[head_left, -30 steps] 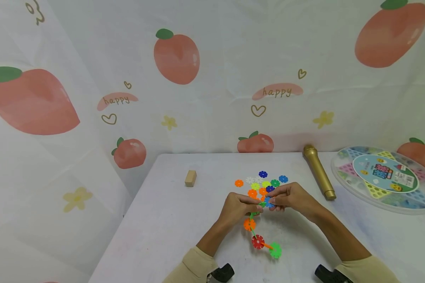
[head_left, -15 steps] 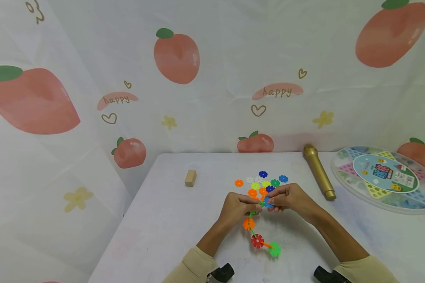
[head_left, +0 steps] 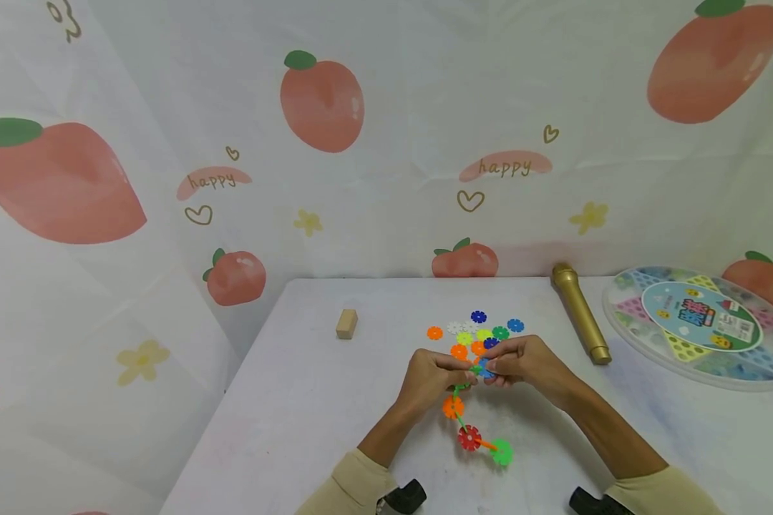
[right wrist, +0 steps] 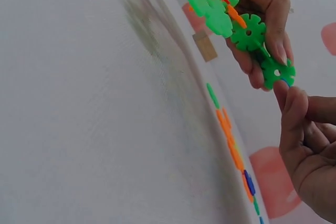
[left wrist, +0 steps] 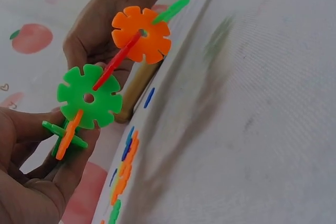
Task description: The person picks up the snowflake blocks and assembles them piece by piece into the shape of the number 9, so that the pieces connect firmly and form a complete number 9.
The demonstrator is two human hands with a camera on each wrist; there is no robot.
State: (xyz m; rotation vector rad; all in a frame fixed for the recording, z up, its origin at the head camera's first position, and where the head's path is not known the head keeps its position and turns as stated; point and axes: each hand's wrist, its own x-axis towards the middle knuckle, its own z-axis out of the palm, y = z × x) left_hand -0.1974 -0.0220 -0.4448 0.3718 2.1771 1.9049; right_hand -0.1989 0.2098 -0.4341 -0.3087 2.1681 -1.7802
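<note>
A chain of slotted snowflake discs hangs from my left hand (head_left: 433, 375), which pinches it near its upper end. Along it are an orange disc (head_left: 453, 407), a red disc (head_left: 469, 438) and a bright green disc (head_left: 502, 452) at the low end. My right hand (head_left: 531, 363) pinches a blue snowflake disc (head_left: 485, 368) against the chain's top green disc (right wrist: 278, 73). In the right wrist view the fingertips hide nearly all of the blue disc, so how far the slots interlock cannot be seen.
Several loose snowflake discs, among them an orange one (head_left: 434, 333) and a blue one (head_left: 515, 325), lie beyond the hands. A wooden block (head_left: 346, 324) is at the left. To the right are a gold microphone-shaped stick (head_left: 581, 313) and a round lidded plastic box (head_left: 638, 357).
My right hand has shifted slightly left, bringing the blue disc closer to the green one. The chain's hanging end sways a little; my left hand stays nearly in place.
</note>
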